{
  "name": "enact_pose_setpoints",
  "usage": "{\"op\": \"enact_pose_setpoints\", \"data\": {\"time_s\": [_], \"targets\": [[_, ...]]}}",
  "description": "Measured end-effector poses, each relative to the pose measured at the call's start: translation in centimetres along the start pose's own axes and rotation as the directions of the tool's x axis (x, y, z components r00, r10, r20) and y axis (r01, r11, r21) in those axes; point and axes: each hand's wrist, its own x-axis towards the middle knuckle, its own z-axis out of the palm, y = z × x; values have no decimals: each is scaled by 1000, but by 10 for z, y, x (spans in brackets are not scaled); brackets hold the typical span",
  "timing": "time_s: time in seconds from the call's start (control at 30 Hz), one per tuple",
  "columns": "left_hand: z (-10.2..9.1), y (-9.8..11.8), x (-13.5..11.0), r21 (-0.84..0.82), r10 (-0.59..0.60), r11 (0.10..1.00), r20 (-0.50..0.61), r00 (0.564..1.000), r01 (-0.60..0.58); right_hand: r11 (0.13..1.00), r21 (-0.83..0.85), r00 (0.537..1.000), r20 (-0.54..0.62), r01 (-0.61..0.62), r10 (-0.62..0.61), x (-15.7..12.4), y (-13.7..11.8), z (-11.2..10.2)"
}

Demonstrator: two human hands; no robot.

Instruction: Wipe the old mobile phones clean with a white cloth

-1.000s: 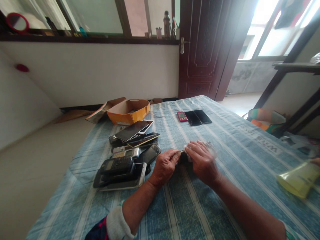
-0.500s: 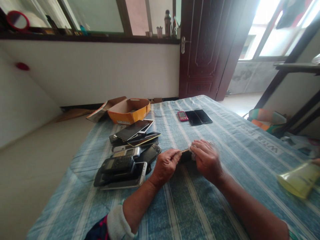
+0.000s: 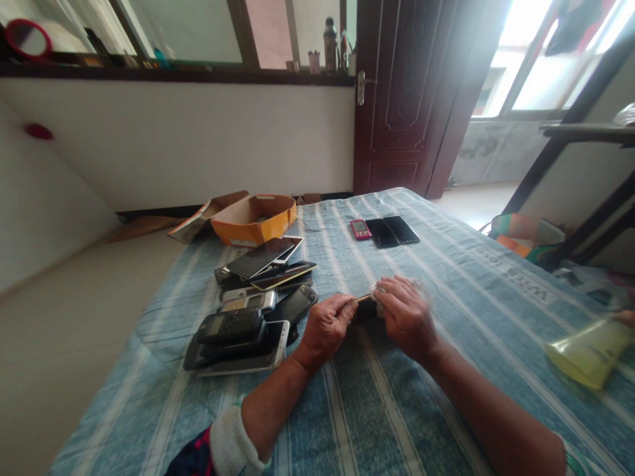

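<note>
Between my two hands is a thin dark phone, seen nearly edge-on, with a gold-coloured rim. My left hand pinches its left end between thumb and fingers. Over its right end, my right hand is closed on a crumpled white wipe, pressed against the phone; part of the wipe sticks out past the fingers. To the left of my left hand lies a loose pile of old phones, among them a black keypad phone, a silver keypad phone and a white-edged smartphone.
An open orange box stands at the table's far left. Beyond my hands, a pink phone lies beside two black smartphones. A yellow translucent packet is at the right. Striped blue cloth covers the table.
The view has shifted slightly. Both hands keep their hold on the phone and wipe, and the phone's dark face shows a little more.
</note>
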Motion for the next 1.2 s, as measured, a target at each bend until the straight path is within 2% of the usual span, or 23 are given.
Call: {"op": "enact_pose_setpoints", "data": {"time_s": [0.33, 0.5, 0.7, 0.8, 1.2], "targets": [[-1, -1, 0, 8, -5, 1000, 0, 1000, 5, 995, 75, 998, 2, -61, 61, -1, 3, 1], [-1, -1, 1, 8, 5, 1000, -2, 1000, -5, 992, 93, 996, -1, -85, 86, 0, 13, -2], [-3, 3, 0, 4, 25, 1000, -3, 1000, -25, 958, 110, 962, -44, -264, 270, 0, 30, -10], [-3, 5, -1, 18, 42, 999, -1, 999, -42, 939, 134, 945, -40, -316, 323, 0, 33, -13], [-2, 4, -2, 6, 50, 999, -3, 999, -50, 934, 138, 942, -22, -328, 334, 1, 31, -15]]}}
